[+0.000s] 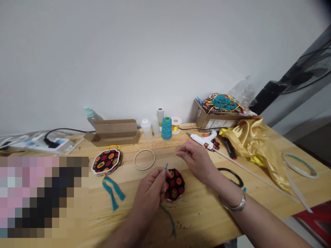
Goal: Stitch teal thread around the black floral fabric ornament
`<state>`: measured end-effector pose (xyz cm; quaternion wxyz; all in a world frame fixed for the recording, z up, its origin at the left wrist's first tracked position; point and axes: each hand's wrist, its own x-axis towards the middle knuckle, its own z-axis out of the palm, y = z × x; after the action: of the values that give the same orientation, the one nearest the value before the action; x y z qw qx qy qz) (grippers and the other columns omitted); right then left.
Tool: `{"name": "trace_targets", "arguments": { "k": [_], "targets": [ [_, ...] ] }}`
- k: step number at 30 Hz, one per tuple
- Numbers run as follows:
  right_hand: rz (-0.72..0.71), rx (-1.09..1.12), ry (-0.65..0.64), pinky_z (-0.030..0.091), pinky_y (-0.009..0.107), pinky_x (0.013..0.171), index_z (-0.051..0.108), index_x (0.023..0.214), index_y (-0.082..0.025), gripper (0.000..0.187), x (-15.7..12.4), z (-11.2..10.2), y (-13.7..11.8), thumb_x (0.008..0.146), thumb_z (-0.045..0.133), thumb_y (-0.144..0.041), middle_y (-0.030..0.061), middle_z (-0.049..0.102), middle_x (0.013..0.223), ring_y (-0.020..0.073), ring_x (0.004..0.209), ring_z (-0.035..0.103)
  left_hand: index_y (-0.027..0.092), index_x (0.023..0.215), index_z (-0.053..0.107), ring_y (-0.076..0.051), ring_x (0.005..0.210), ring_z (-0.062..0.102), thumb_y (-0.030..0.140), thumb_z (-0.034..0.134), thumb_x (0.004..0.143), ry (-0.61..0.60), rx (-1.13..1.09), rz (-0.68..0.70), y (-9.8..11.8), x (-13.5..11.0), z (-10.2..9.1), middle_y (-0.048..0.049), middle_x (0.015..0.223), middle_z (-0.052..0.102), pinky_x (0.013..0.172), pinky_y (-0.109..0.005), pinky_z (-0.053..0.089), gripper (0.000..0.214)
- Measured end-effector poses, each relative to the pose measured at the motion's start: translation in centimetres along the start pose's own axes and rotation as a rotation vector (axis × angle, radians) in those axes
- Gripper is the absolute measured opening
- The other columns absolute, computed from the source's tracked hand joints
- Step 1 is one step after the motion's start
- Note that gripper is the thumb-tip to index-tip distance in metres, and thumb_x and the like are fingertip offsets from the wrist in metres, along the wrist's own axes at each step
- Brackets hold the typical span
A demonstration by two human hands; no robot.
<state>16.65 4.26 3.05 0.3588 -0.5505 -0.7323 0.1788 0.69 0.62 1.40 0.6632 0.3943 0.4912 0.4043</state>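
Note:
My left hand [152, 188] is closed in a pinch on a teal cord [166, 166] whose tip sticks up above my fingers; its tail [169, 218] trails toward the table's front edge. Just right of that hand lies a black floral fabric disc [175, 185]. My right hand [195, 157] hovers above and right of the disc, fingertips pinched on a thin yellow thread [175, 150]. A silver bangle [236, 205] is on my right wrist.
A stack of floral discs [107, 161], teal tassels [113, 190] and a wooden ring [144, 159] lie to the left. A glue gun [203, 138], teal spool [167, 128], bottles, cardboard boxes, gold satin cloth [254, 144], a black ring [232, 175] and tape roll [299, 165] sit around.

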Motion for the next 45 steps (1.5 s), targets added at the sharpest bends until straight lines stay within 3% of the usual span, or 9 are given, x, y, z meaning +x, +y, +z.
{"name": "trace_targets", "arguments": {
  "k": [2, 6, 12, 27, 30, 35, 37, 40, 45],
  "targets": [
    [-0.024, -0.149, -0.033, 0.036, 0.028, 0.071, 0.060, 0.071, -0.017, 0.011, 0.0, -0.4, 0.7, 0.081, 0.054, -0.017, 0.0028, 0.055, 0.075, 0.0158, 0.078, 0.048, 0.016, 0.071, 0.054, -0.004, 0.036, 0.021, 0.038, 0.053, 0.078, 0.031, -0.051, 0.010, -0.1, 0.1, -0.1, 0.0103, 0.042, 0.030, 0.035, -0.016, 0.016, 0.023],
    [-0.093, -0.350, -0.237, 0.035, 0.030, 0.072, 0.063, 0.075, -0.017, 0.010, -0.5, -0.1, 1.3, 0.080, 0.054, -0.015, 0.0045, 0.057, 0.077, 0.0182, 0.082, 0.046, 0.017, 0.073, 0.054, -0.003, 0.036, 0.020, 0.036, 0.053, 0.078, 0.062, -0.152, 0.019, -0.4, 0.3, -0.3, 0.0108, 0.043, 0.030, 0.034, -0.015, 0.016, 0.020],
    [-0.136, -0.584, -0.323, 0.033, 0.031, 0.072, 0.061, 0.074, -0.015, 0.012, -0.7, 1.2, 1.3, 0.079, 0.051, -0.010, 0.0075, 0.058, 0.081, 0.0206, 0.083, 0.044, 0.017, 0.073, 0.054, -0.003, 0.036, 0.019, 0.036, 0.055, 0.077, 0.090, -0.208, 0.015, -0.3, 0.4, -0.3, 0.0110, 0.042, 0.029, 0.034, -0.015, 0.016, 0.019],
    [-0.245, -0.597, -0.394, 0.031, 0.030, 0.067, 0.059, 0.076, -0.016, 0.011, -1.1, 2.3, 2.3, 0.077, 0.051, -0.008, 0.0066, 0.056, 0.082, 0.0198, 0.084, 0.042, 0.016, 0.071, 0.054, -0.003, 0.035, 0.019, 0.034, 0.056, 0.076, 0.098, -0.234, 0.005, -0.1, 0.5, -0.2, 0.0110, 0.041, 0.030, 0.034, -0.016, 0.015, 0.018],
    [-0.205, -0.470, -0.359, 0.032, 0.028, 0.068, 0.057, 0.072, -0.015, 0.012, -0.9, 2.0, 2.1, 0.076, 0.051, -0.006, 0.0056, 0.056, 0.079, 0.0178, 0.081, 0.042, 0.016, 0.073, 0.054, -0.003, 0.036, 0.020, 0.035, 0.056, 0.076, 0.103, -0.248, 0.040, -0.2, 0.5, -0.3, 0.0109, 0.041, 0.030, 0.034, -0.016, 0.016, 0.019],
    [0.030, 0.056, -0.219, 0.034, 0.025, 0.065, 0.054, 0.066, -0.016, 0.012, 0.4, 0.1, 0.7, 0.077, 0.051, -0.012, -0.0004, 0.053, 0.068, 0.0128, 0.071, 0.045, 0.017, 0.075, 0.054, -0.003, 0.037, 0.019, 0.036, 0.055, 0.078, 0.138, -0.268, 0.098, -0.2, 0.3, -0.5, 0.0110, 0.043, 0.028, 0.036, -0.016, 0.016, 0.019],
    [0.139, 0.276, -0.220, 0.032, 0.023, 0.058, 0.052, 0.064, -0.015, 0.013, 1.2, -0.8, -0.3, 0.077, 0.052, -0.018, -0.0025, 0.049, 0.062, 0.0108, 0.062, 0.042, 0.017, 0.076, 0.056, -0.004, 0.037, 0.020, 0.038, 0.053, 0.079, 0.159, -0.237, 0.115, 0.6, 0.0, -0.4, 0.0105, 0.043, 0.029, 0.036, -0.017, 0.017, 0.021],
    [0.253, 0.545, -0.200, 0.027, 0.021, 0.049, 0.052, 0.068, -0.016, 0.013, 2.4, -1.8, -1.9, 0.076, 0.051, -0.026, -0.0051, 0.043, 0.057, 0.0080, 0.051, 0.035, 0.016, 0.078, 0.059, -0.004, 0.040, 0.029, 0.039, 0.054, 0.078, 0.200, -0.094, 0.196, 2.7, -0.3, 0.1, 0.0063, 0.049, 0.044, 0.039, -0.017, 0.022, 0.023],
    [0.216, 0.667, -0.088, 0.034, 0.022, 0.054, 0.054, 0.069, -0.015, 0.013, 3.1, -1.8, -3.4, 0.075, 0.051, -0.026, -0.0011, 0.055, 0.063, 0.0097, 0.057, 0.045, 0.015, 0.091, 0.066, -0.006, 0.042, 0.027, 0.042, 0.057, 0.074, 0.272, 0.047, 0.283, 5.4, 0.0, 0.6, 0.0084, 0.042, 0.032, 0.040, -0.018, 0.022, 0.033]
  ]
}}
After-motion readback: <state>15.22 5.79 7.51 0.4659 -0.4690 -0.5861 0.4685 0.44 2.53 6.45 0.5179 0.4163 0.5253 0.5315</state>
